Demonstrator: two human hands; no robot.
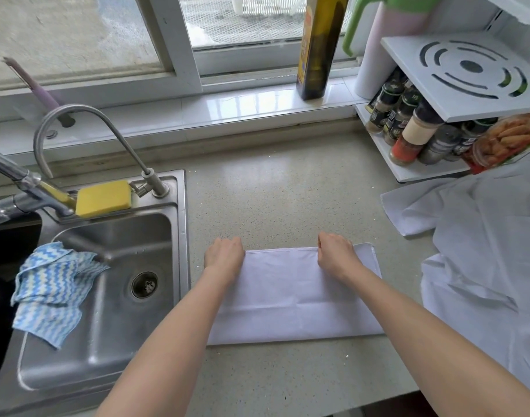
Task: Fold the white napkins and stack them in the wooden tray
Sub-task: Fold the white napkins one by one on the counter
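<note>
A white napkin (291, 296) lies flat on the speckled counter (272, 200), folded into a wide rectangle. My left hand (224, 254) pinches its far left corner with curled fingers. My right hand (336, 254) pinches the far edge right of the middle; a lower layer of the napkin pokes out past it at the far right corner. A pile of loose white napkins (474, 245) spreads over the counter's right side. No wooden tray is in view.
A steel sink (107, 296) with a blue zigzag cloth (50, 290), a yellow sponge (102, 198) and a curved faucet (77, 115) lies left. A spice rack (438, 124) stands at the back right, an oil bottle (318, 46) on the window sill.
</note>
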